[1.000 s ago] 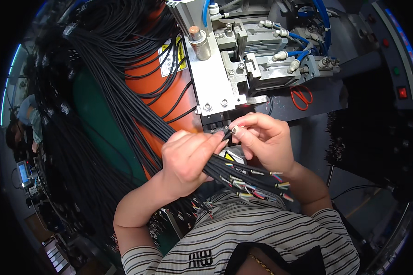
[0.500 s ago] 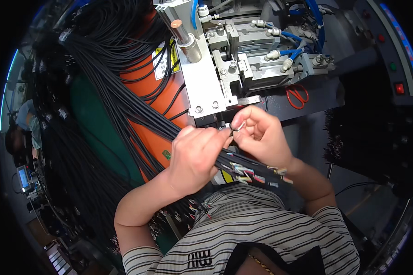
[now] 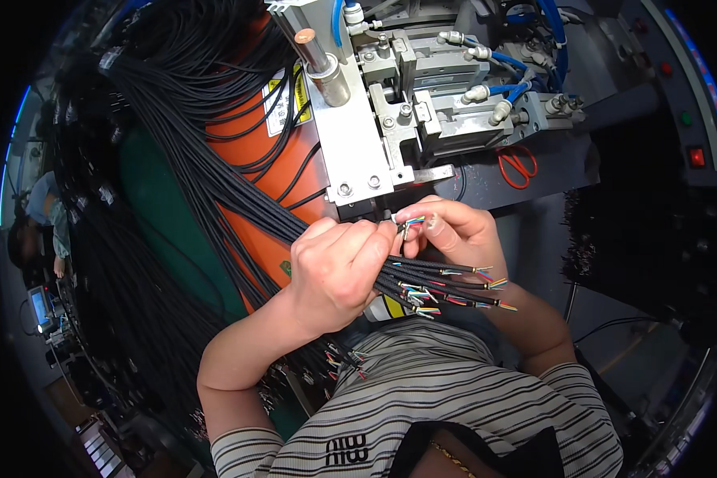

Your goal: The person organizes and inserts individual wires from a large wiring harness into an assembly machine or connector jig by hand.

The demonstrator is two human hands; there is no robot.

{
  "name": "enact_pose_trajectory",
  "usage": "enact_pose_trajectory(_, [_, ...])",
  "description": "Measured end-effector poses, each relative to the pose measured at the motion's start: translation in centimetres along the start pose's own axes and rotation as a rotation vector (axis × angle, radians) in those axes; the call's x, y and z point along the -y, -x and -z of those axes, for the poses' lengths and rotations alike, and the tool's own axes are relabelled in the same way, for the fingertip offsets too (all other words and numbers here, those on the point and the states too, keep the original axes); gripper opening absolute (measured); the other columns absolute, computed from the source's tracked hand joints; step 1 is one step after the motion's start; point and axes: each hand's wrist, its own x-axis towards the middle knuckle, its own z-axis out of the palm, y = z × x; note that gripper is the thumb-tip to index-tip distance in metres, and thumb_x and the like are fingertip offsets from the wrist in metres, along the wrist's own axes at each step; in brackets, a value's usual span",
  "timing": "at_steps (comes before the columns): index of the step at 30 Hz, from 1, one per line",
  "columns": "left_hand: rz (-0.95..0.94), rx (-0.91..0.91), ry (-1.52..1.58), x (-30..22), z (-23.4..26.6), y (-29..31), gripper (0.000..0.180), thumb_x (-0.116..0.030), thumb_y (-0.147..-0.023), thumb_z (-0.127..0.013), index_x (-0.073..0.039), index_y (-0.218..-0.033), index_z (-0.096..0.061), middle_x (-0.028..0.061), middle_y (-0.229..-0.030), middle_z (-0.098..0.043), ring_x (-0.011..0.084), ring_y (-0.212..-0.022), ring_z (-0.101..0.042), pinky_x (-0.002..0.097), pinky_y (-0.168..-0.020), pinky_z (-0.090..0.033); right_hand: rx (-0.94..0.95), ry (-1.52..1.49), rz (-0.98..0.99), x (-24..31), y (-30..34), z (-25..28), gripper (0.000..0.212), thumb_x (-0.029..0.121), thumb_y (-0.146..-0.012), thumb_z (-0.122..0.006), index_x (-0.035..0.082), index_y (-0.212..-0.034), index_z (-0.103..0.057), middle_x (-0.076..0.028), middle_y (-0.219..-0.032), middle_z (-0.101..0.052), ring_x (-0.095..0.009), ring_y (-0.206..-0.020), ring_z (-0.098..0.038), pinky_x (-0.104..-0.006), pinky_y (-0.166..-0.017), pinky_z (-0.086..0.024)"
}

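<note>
My left hand (image 3: 336, 267) is closed around a bundle of black cables (image 3: 271, 213). Past its fingers the cable ends (image 3: 446, 280) fan out to the right, showing thin bare-tipped wires in red, yellow, blue and white. One cable end with its colored wires spread (image 3: 413, 223) sticks up from the left fingertips. My right hand (image 3: 458, 233) is beside that end, its forefinger stretched along the wires and its thumb apart from them. Whether its hidden lower fingers touch the cable I cannot make out. Both hands are just in front of the machine's white metal plate (image 3: 346, 151).
Pneumatic clamps (image 3: 466, 119) with blue hoses stand behind my right hand. Red-handled scissors or a red loop (image 3: 518, 169) lies on the dark machine bed. Many black cables (image 3: 187, 64) cover the orange surface (image 3: 251, 119) at left. A control panel (image 3: 685, 95) is at far right.
My right thumb and forefinger have moved apart from their pinch on the wires. The cable end's colored wires now show spread out, and the bundle's ends are fanned wider.
</note>
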Motion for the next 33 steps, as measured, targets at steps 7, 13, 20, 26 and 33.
enact_pose_trajectory(7, [0.062, 0.027, 0.088, 0.2, 0.2, -0.1, 0.013, -0.01, -0.081, -0.069, -0.002, -0.088, -0.063, 0.0055, -0.064, -0.054, 0.0216, -0.051, -0.053, 0.0334, -0.048, -0.035, 0.052, -0.23, -0.347, 1.4, -0.4, 1.0, 0.022, 0.005, -0.093, -0.064, -0.004, -0.113, -0.067, -0.006, -0.086, -0.068, -0.007, -0.072, -0.061, -0.0194, -0.063, -0.047])
enact_pose_trajectory(13, [0.106, 0.041, 0.262, 1.1, -0.1, 0.0, 0.013, -0.008, -0.08, -0.07, -0.002, -0.088, -0.063, 0.0072, -0.064, -0.057, 0.0243, -0.052, -0.056, 0.0343, -0.047, -0.038, 0.07, 0.015, -0.117, 0.9, -0.8, 1.3, 0.019, 0.003, -0.092, -0.065, -0.004, -0.109, -0.068, -0.008, -0.091, -0.068, -0.009, -0.07, -0.064, -0.0182, -0.054, -0.046])
enact_pose_trajectory(20, [0.125, 0.181, 0.431, 1.6, 0.8, -0.6, 0.02, -0.006, -0.073, -0.071, -0.002, -0.09, -0.062, 0.0078, -0.066, -0.058, 0.0273, -0.055, -0.059, 0.0355, -0.048, -0.042, 0.115, 0.132, 0.003, 1.0, -1.1, 1.4, 0.014, -0.005, -0.088, -0.063, -0.005, -0.101, -0.069, -0.011, -0.089, -0.067, -0.01, -0.067, -0.064, -0.0189, -0.053, -0.047])
enact_pose_trajectory(26, [0.068, 0.121, 0.095, -0.2, 0.3, 0.4, 0.023, -0.008, -0.065, -0.07, -0.003, -0.086, -0.061, 0.0067, -0.066, -0.056, 0.0257, -0.054, -0.057, 0.035, -0.051, -0.041, 0.061, 0.895, 0.356, 1.4, -1.1, 0.3, 0.007, -0.001, -0.079, -0.07, -0.001, -0.085, -0.066, -0.006, -0.072, -0.061, -0.012, -0.054, -0.059, -0.0248, -0.046, -0.044])
enact_pose_trajectory(33, [0.064, 0.199, -0.113, -0.5, 1.1, 0.7, 0.041, -0.007, -0.07, -0.063, 0.003, -0.11, -0.063, 0.0074, -0.09, -0.058, 0.022, -0.074, -0.059, 0.034, -0.065, -0.046, 0.038, 1.352, 0.43, 1.7, -1.4, -0.2, 0.008, 0.007, -0.075, -0.069, 0.003, -0.076, -0.062, -0.008, -0.07, -0.056, -0.027, -0.053, -0.058, -0.0365, -0.047, -0.045])
